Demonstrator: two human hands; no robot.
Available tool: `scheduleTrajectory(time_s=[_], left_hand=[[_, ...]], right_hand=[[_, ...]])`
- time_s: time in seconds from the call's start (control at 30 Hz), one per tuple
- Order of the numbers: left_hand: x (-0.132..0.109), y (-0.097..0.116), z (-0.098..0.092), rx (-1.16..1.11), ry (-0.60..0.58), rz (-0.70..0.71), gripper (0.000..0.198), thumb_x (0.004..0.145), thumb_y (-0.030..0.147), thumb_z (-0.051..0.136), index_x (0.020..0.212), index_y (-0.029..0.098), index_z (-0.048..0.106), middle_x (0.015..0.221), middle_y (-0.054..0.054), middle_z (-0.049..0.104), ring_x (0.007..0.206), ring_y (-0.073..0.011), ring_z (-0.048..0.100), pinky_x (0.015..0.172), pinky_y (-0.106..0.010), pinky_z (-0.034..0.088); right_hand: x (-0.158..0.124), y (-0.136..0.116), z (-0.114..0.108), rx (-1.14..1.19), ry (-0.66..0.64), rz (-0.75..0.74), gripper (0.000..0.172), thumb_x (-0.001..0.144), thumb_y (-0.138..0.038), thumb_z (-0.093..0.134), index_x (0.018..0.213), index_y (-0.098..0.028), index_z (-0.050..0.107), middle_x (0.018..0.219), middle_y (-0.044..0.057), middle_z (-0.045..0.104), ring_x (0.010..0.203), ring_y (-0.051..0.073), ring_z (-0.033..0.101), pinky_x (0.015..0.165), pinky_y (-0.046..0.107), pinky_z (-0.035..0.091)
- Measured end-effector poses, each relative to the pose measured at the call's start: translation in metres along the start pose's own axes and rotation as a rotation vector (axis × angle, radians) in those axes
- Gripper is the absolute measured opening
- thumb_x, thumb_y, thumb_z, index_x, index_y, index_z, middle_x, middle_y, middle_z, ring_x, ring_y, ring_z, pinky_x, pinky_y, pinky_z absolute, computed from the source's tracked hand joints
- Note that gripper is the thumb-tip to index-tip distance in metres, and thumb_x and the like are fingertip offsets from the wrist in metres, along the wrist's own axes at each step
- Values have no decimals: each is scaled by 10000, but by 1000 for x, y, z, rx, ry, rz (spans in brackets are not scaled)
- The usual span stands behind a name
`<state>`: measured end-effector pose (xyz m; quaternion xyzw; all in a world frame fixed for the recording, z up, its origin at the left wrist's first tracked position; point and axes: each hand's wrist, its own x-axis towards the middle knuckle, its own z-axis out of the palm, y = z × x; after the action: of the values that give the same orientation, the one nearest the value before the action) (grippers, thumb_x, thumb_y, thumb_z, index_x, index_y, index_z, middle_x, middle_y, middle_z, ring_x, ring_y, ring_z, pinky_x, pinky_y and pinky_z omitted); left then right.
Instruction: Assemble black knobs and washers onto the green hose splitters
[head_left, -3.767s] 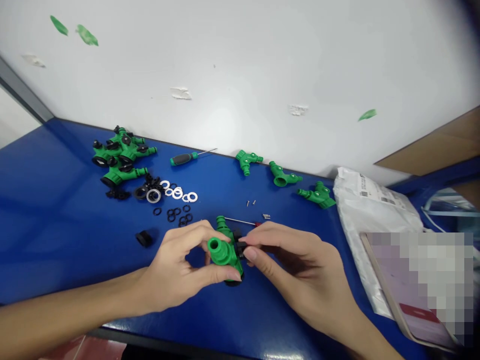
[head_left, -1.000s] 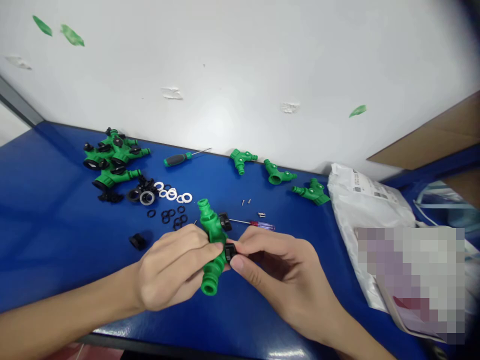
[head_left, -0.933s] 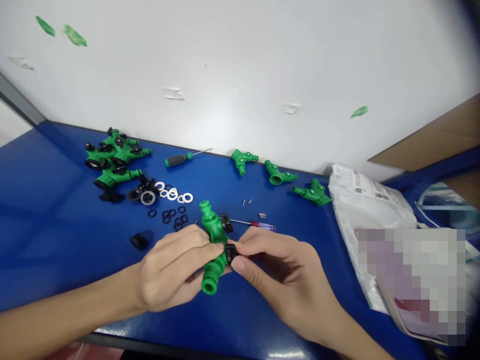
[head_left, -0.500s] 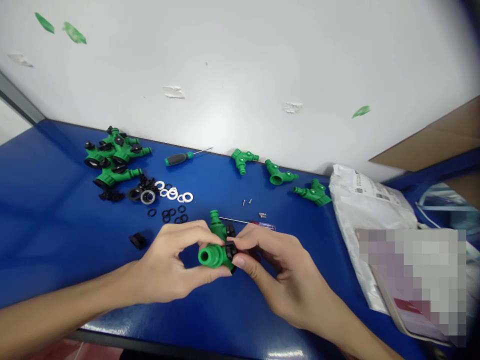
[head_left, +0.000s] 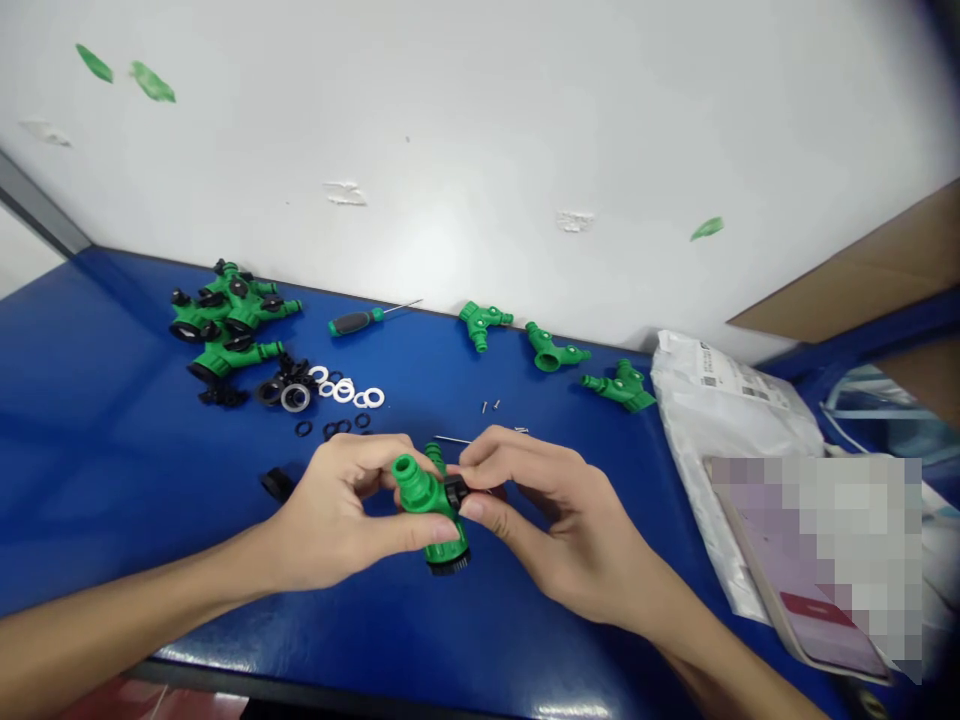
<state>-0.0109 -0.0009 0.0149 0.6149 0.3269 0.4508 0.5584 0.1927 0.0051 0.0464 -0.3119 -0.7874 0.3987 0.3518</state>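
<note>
My left hand point(head_left: 352, 510) is closed around a green two-way hose splitter point(head_left: 420, 490), thumb along its near side. One outlet of the splitter points up toward me, and its black ring collar point(head_left: 450, 563) faces down. With thumb and fingertips, my right hand point(head_left: 547, 520) pinches a small black valve knob point(head_left: 454, 492) on the splitter's side. Behind the hands the thin shaft of a screwdriver point(head_left: 452, 440) shows; its handle is hidden by my right hand. A few small screws point(head_left: 490, 407) lie just beyond.
Several green splitters with black knobs point(head_left: 232, 315) are piled at left, near white washers point(head_left: 343, 391), black O-rings point(head_left: 303, 429) and black parts. A second screwdriver point(head_left: 356, 322) and green splitter bodies point(head_left: 553, 350) line the wall. A white plastic bag point(head_left: 720, 400) and a phone point(head_left: 802, 560) lie right.
The splitter has been tilted in my hands: the near outlet now points more upward and the black collar has come into view below. My right fingers stay on the knob.
</note>
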Motion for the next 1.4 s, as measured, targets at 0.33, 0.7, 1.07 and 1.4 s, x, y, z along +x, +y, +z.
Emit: scheduleTrajectory(time_s=[0.33, 0.7, 1.07, 1.4], left_hand=[[-2, 1, 6, -120, 8, -236, 256, 666, 217, 815, 633, 140, 572, 615, 10, 557, 575, -106, 498, 516, -227, 448], [-5, 3, 7, -72, 43, -151, 279, 689, 229, 823, 627, 143, 566, 592, 26, 534, 540, -93, 486, 488, -212, 442], [-10, -9, 6, 472, 113, 393, 155, 776, 213, 795, 834, 140, 671, 685, -23, 663, 561, -113, 569, 518, -228, 482], [-7, -2, 3, 443, -22, 332, 157, 755, 191, 799, 780, 118, 663, 627, -8, 627, 508, -104, 532, 458, -223, 427]], right_hand=[[4, 6, -4, 192, -1, 83, 91, 884, -217, 703, 808, -174, 730, 766, 45, 673, 649, 128, 598, 563, 246, 485], [1, 3, -3, 94, 42, 38, 121, 859, -140, 707, 840, -229, 786, 740, 28, 662, 620, 128, 584, 541, 255, 466], [1, 2, 3, 256, 16, 340, 211, 839, -361, 746, 748, -171, 754, 667, 17, 608, 595, 115, 501, 529, 242, 419], [-3, 3, -1, 208, -92, 291, 217, 882, -322, 707, 736, -161, 717, 735, 34, 656, 644, 128, 577, 584, 251, 462]])
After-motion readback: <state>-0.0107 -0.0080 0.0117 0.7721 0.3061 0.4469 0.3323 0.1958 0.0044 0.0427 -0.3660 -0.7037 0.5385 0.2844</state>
